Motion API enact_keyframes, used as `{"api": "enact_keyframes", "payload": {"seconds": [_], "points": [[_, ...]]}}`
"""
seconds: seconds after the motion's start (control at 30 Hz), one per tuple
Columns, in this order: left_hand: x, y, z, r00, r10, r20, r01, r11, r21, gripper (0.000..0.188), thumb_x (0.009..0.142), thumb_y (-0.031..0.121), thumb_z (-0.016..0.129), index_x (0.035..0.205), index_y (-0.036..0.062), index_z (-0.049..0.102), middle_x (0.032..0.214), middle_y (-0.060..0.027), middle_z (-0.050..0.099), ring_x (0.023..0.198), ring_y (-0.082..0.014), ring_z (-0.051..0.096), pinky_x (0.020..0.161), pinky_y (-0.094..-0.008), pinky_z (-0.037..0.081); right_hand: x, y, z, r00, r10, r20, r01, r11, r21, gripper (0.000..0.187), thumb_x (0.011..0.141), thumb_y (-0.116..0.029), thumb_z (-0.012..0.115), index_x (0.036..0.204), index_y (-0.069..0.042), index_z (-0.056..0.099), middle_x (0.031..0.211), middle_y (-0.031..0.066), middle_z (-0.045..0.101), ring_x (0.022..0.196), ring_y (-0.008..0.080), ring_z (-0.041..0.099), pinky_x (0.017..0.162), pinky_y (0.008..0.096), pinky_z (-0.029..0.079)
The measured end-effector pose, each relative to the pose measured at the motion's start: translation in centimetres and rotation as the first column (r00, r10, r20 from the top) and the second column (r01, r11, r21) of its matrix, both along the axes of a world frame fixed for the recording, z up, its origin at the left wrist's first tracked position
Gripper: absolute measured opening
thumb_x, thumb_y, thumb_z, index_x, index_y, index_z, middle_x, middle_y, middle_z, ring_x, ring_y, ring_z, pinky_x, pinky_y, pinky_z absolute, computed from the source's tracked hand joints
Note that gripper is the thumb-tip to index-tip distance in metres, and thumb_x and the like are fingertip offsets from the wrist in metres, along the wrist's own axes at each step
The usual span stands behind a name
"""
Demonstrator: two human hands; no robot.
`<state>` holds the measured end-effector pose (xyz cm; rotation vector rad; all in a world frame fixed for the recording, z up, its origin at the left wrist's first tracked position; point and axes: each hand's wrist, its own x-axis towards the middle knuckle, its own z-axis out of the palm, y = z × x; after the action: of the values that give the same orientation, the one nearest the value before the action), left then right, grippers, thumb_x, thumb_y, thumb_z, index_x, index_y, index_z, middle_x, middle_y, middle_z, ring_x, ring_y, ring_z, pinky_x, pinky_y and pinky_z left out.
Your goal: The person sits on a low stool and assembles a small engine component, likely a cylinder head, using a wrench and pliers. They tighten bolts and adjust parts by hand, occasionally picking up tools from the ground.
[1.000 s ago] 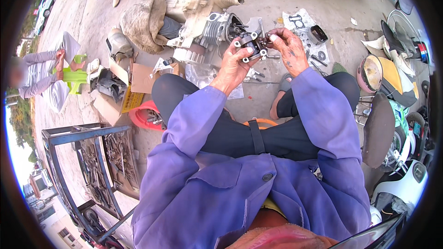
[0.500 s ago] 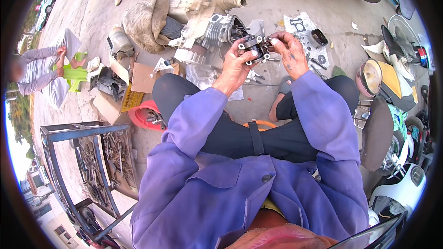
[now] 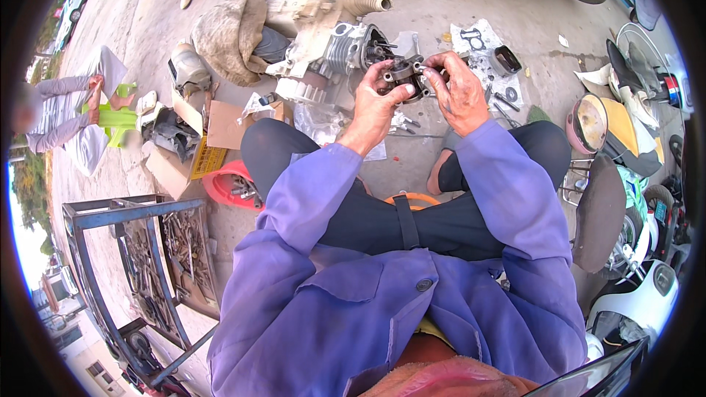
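right hand (image 3: 463, 92) nudged inward since half a sec ago | its fingers bent against the metal part (image 3: 401, 74), can't tell if pinching | left hand (image 3: 373, 106) clamped round it | part's up beside the engine (image 3: 344, 49)

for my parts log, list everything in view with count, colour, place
metal part: one, dark and silver, upper centre
engine: one, grey, upper centre
cloth: one, brown, at engine's left
sheet: one, white, right of the engine
gasket: at least one, dark, on the sheet
cardboard box: at least one, brown, left
container: one, red, left
rack: one, blue, lower left
seat pad: one, dark brown, right
vehicle parts: several, mixed colours, right
car: at least one, white, upper left
other people: at least two, grey, dark clothing, left
left hand: one, bare, holding the metal part
right hand: one, bare, touching it
coat: one, purple, lower centre
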<state>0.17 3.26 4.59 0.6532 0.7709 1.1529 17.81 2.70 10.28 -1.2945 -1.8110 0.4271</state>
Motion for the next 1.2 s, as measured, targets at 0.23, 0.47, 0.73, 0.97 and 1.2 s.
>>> {"api": "enact_keyframes", "payload": {"seconds": [0.23, 0.47, 0.73, 0.97, 1.2], "points": [[0.3, -0.2, -0.1, 0.994, 0.036, -0.107, -0.025, 0.994, 0.104, 0.066, 0.079, -0.001, 0.08, 0.136, -0.0019, 0.047, 0.112, -0.0143, 0.069, 0.1, -0.0174, 0.067, 0.086, -0.0308, 0.056, 0.2, 0.3, -0.6, 0.991, -0.009, 0.135, -0.008, 0.992, 0.124, 0.017, 0.087, -0.007, 0.072, 0.1, -0.004, 0.061, 0.091, 0.0122, 0.065, 0.081, 0.0318, 0.068, 0.07, 0.0397, 0.054], [0.4, -0.7, 1.7, 0.932, 0.077, -0.353, 0.0, 0.977, 0.212, 0.06, 0.081, -0.001, 0.079, 0.133, 0.0012, 0.048, 0.114, -0.0135, 0.069, 0.101, -0.0175, 0.067, 0.086, -0.0302, 0.057, 0.1, 0.0, -0.5, 0.909, -0.091, 0.406, -0.025, 0.962, 0.273, 0.016, 0.087, -0.011, 0.071, 0.096, -0.006, 0.059, 0.085, 0.0097, 0.063, 0.082, 0.0275, 0.067, 0.07, 0.0376, 0.055], [0.5, -1.0, 1.6, 0.859, 0.136, -0.493, 0.019, 0.955, 0.296, 0.059, 0.081, 0.0, 0.08, 0.131, 0.0029, 0.049, 0.111, -0.0121, 0.07, 0.1, -0.0151, 0.067, 0.085, -0.0288, 0.056, 0.0, -0.3, -0.5, 0.892, -0.096, 0.441, 0.013, 0.982, 0.187, 0.018, 0.087, -0.012, 0.069, 0.098, -0.006, 0.056, 0.086, 0.0102, 0.064, 0.084, 0.0274, 0.068, 0.07, 0.0385, 0.056], [0.8, -1.1, 1.8, 0.872, 0.135, -0.47, 0.006, 0.958, 0.286, 0.059, 0.082, 0.0, 0.079, 0.132, 0.0027, 0.048, 0.113, -0.0122, 0.07, 0.101, -0.0155, 0.067, 0.087, -0.0287, 0.055, 0.2, -0.4, -0.4, 0.917, -0.08, 0.391, 0.039, 0.993, 0.112, 0.017, 0.09, -0.012, 0.067, 0.101, -0.006, 0.055, 0.087, 0.0137, 0.067, 0.079, 0.0323, 0.069, 0.066, 0.0426, 0.056], [0.8, -1.2, 0.9, 0.85, 0.142, -0.507, 0.028, 0.949, 0.313, 0.058, 0.082, -0.001, 0.078, 0.132, 0.0024, 0.048, 0.114, -0.0122, 0.07, 0.103, -0.0158, 0.067, 0.088, -0.0292, 0.055, 0.7, -0.3, -0.9, 0.998, -0.008, -0.067, -0.011, 0.96, -0.279, 0.013, 0.095, -0.013, 0.065, 0.095, -0.002, 0.058, 0.079, 0.0191, 0.067, 0.067, 0.0373, 0.067, 0.061, 0.0409, 0.053]]}}
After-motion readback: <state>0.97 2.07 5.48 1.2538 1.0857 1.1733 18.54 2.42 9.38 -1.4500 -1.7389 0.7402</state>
